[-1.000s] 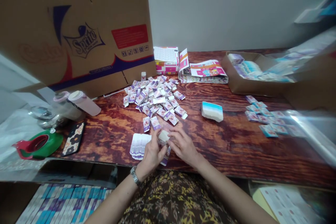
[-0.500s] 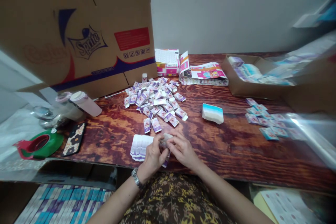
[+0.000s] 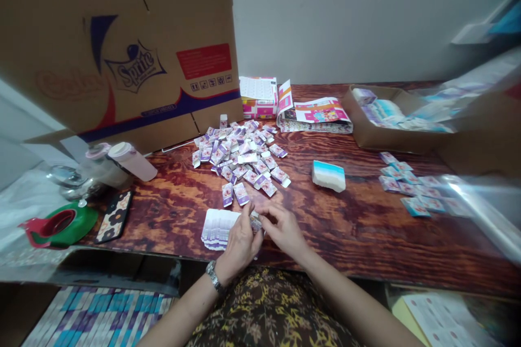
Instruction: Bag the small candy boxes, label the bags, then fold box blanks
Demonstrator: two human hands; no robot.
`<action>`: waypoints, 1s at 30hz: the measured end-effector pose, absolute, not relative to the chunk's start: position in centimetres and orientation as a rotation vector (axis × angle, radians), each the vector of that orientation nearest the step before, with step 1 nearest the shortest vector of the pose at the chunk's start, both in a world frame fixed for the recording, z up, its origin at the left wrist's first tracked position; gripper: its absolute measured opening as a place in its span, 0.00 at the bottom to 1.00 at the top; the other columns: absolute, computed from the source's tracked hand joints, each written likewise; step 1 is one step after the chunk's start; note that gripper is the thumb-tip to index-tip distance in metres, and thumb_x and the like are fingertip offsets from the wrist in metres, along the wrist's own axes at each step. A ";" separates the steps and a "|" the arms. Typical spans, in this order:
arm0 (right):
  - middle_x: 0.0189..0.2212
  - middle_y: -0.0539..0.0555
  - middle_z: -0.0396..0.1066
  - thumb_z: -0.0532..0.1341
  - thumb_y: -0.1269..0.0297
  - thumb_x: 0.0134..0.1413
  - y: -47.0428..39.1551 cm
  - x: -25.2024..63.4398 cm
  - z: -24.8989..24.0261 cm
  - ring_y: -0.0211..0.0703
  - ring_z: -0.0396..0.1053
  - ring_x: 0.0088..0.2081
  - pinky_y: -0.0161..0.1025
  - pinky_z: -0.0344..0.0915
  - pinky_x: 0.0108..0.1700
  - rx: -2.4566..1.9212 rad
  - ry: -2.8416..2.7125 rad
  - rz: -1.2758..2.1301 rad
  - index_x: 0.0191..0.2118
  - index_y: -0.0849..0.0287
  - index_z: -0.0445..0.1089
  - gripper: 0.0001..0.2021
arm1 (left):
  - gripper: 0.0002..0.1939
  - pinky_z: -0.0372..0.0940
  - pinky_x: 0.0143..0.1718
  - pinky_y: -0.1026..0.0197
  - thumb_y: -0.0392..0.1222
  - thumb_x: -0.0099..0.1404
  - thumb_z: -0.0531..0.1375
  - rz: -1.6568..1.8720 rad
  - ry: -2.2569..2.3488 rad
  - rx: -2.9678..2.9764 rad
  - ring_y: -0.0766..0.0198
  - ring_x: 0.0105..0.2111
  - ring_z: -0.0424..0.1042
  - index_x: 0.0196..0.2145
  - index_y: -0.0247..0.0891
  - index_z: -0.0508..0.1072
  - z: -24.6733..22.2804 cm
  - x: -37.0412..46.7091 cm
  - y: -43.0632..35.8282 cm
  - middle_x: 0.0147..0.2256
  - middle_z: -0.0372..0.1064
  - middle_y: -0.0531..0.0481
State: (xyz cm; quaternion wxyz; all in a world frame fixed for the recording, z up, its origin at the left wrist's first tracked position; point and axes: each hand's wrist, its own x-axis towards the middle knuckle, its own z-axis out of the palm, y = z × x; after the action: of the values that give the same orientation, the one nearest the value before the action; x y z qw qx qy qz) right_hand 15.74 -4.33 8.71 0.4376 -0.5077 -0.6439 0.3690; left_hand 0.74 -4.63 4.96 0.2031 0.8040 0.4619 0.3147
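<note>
My left hand [image 3: 241,238], with a metal watch on the wrist, is closed around a small printed carton [image 3: 256,221], mostly covered by fingers. My right hand [image 3: 283,230] pinches at the carton's upper right side, fingertips close to my left thumb. Just left of the hands lies a fanned stack of flat white and purple cartons [image 3: 215,227], partly behind my left hand. Beyond them spreads a heap of small purple and white cartons [image 3: 244,154], several with flaps sticking out. A stack of blue and white flat pieces [image 3: 329,175] sits to the right.
A large cardboard box [image 3: 163,38] stands at the back left. Left are pink-lidded bottles [image 3: 134,161], a phone [image 3: 114,217] and a green tape roll [image 3: 77,225]. Small filled packs [image 3: 409,187] and an open carton tray [image 3: 391,138] lie right. Pink printed packaging [image 3: 321,114] rests at the back.
Both hands have shifted slightly around the small carton. My left fingers now point more upward, and the right fingers have moved along its upper edge. The surrounding things look unchanged.
</note>
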 end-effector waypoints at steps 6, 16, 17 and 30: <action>0.40 0.55 0.67 0.54 0.69 0.58 -5.1 15.4 8.7 0.43 0.66 0.44 0.41 0.63 0.48 -1.208 -1.759 0.883 0.46 0.55 0.70 0.13 | 0.36 0.58 0.55 0.49 0.32 0.61 0.49 0.840 1.277 2.266 0.52 0.59 0.55 0.62 0.25 0.35 4.8 0.5 -4.0 0.58 0.51 0.27; 0.44 0.55 0.67 0.56 0.62 0.58 -3.9 16.2 7.6 0.42 0.67 0.44 0.39 0.67 0.45 -1.158 -1.508 1.019 0.51 0.55 0.65 0.16 | 0.37 0.55 0.57 0.46 0.36 0.61 0.53 0.929 1.227 2.299 0.52 0.59 0.55 0.62 0.29 0.37 5.2 0.2 -2.5 0.57 0.53 0.30; 0.45 0.55 0.67 0.56 0.62 0.58 -3.9 16.3 7.7 0.43 0.67 0.44 0.40 0.67 0.45 -1.155 -1.539 1.005 0.50 0.55 0.66 0.15 | 0.37 0.55 0.57 0.46 0.36 0.61 0.53 0.934 1.227 2.297 0.52 0.58 0.55 0.62 0.30 0.38 5.2 0.2 -2.5 0.57 0.54 0.31; 0.43 0.57 0.68 0.54 0.65 0.59 -5.3 15.4 7.4 0.44 0.66 0.46 0.42 0.64 0.49 -1.150 -1.708 0.740 0.47 0.55 0.71 0.13 | 0.37 0.55 0.57 0.48 0.36 0.63 0.50 0.844 1.203 2.143 0.55 0.59 0.54 0.63 0.32 0.34 5.1 0.4 -3.2 0.58 0.53 0.34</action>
State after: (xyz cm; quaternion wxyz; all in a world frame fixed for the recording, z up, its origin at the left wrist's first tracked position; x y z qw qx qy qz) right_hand 15.44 -5.34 7.36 0.4590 -0.4669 -0.6936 0.3004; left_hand 0.40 -3.24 5.13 0.2682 0.7946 0.4459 0.3130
